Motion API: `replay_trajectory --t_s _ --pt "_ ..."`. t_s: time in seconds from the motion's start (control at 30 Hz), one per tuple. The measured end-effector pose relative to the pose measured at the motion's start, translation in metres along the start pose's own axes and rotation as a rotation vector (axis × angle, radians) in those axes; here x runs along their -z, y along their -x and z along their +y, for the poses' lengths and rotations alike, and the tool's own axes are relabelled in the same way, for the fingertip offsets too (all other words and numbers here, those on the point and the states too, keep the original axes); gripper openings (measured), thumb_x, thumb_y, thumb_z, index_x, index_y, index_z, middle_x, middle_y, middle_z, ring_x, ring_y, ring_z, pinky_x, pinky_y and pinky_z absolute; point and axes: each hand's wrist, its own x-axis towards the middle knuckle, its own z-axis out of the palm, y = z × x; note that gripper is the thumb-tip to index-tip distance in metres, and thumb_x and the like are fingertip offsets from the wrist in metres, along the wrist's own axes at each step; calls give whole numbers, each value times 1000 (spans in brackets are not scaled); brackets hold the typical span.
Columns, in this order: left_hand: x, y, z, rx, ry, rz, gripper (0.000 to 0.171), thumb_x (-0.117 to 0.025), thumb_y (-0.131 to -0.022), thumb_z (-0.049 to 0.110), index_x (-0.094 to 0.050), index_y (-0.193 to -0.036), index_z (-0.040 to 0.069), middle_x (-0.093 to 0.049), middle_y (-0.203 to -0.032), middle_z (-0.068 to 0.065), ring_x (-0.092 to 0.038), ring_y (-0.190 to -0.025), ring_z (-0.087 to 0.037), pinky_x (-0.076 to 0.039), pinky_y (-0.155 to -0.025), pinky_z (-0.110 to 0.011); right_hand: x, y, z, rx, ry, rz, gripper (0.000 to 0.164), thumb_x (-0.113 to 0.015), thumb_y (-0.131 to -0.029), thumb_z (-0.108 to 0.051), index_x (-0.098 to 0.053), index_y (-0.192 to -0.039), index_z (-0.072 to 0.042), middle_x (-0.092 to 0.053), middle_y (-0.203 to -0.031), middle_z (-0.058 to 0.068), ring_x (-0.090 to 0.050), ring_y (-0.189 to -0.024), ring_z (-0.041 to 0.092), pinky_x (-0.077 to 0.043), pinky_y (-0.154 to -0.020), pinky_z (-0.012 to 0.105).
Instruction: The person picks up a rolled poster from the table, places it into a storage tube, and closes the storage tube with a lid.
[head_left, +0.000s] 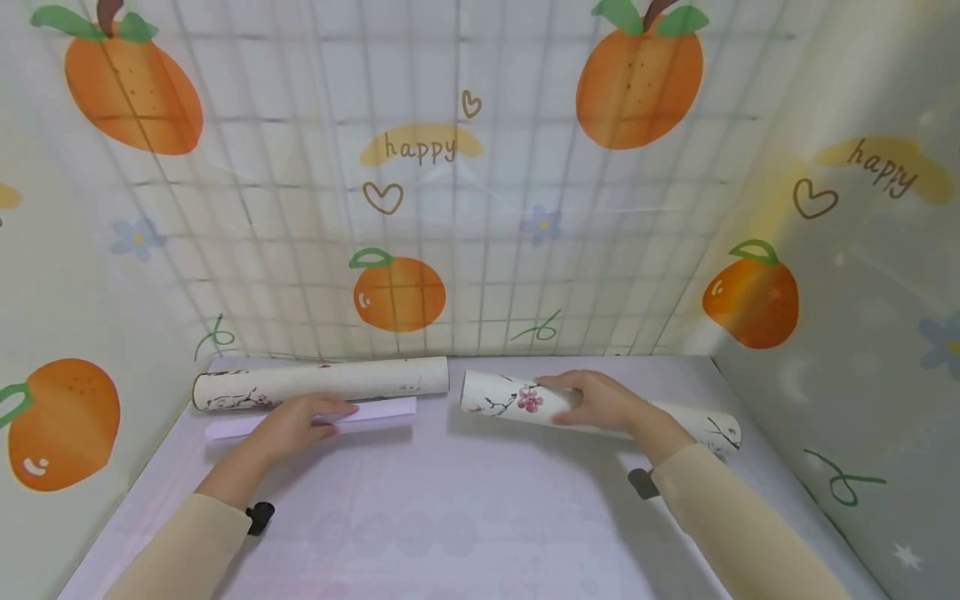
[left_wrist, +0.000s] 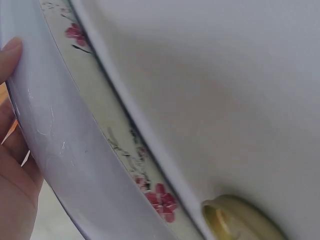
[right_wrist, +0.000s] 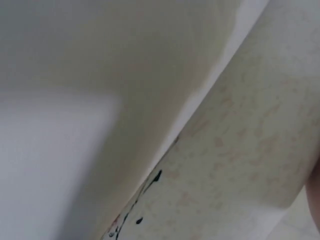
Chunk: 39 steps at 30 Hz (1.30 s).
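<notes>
My left hand (head_left: 294,425) grips a pale lilac roll (head_left: 386,410) near its middle, thumb on the near side and fingers over the top. In the left wrist view this lilac roll (left_wrist: 65,130) looks smooth and glossy. Just behind it lies a white flower-printed roll (head_left: 337,381). My right hand (head_left: 603,404) holds a second white roll with pink blossoms (head_left: 517,398), thumb in front and fingers across the top. That roll slants down to the right, its right part crossing behind my wrist. Up close in the right wrist view, the roll (right_wrist: 235,140) shows pinkish specks and dark twigs.
Underneath is a pale lilac table surface (head_left: 420,508). A fruit-printed curtain (head_left: 487,208) hangs at the back over a wire grid, with similar printed sheets (head_left: 847,300) at the sides. A yellowish round rim (left_wrist: 240,217) shows low in the left wrist view.
</notes>
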Motion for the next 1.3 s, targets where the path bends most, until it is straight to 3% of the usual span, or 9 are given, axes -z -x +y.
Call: replay_trajectory --t_s 0.4,0.7,0.97,1.3 --pt "11 2 31 -98 -19 64 41 -78 -88 11 -71 -128 21 -67 -126 -3 -61 -119 -27 -49 -101 -47 0 11 -14 85 -33 4 66 -86 -79 -34 -60 -139 -35 -64 -131 -5 -58 -118 20 -44 -103 49" --pt "19 1 55 -156 -35 88 45 -80 -85 7 -72 -127 20 -67 -125 -6 -62 -118 -29 -50 -99 -48 0 18 -26 128 -11 23 64 -87 -79 -31 -62 -138 -31 -64 -131 -2 -58 -118 22 -46 -100 47" --pt "20 0 59 -170 -17 102 44 -80 -84 5 -73 -125 18 -67 -125 -7 -62 -118 -30 -50 -99 -48 1 22 -34 159 -1 36 66 -87 -78 -32 -61 -139 -33 -64 -132 -3 -57 -121 23 -45 -101 49" --pt "17 -1 63 -162 7 90 44 -79 -85 6 -72 -127 18 -67 -126 -7 -61 -119 -30 -50 -99 -49 1 25 -43 153 -20 24 66 -87 -78 -30 -62 -138 -31 -64 -131 -2 -57 -117 22 -47 -96 44"
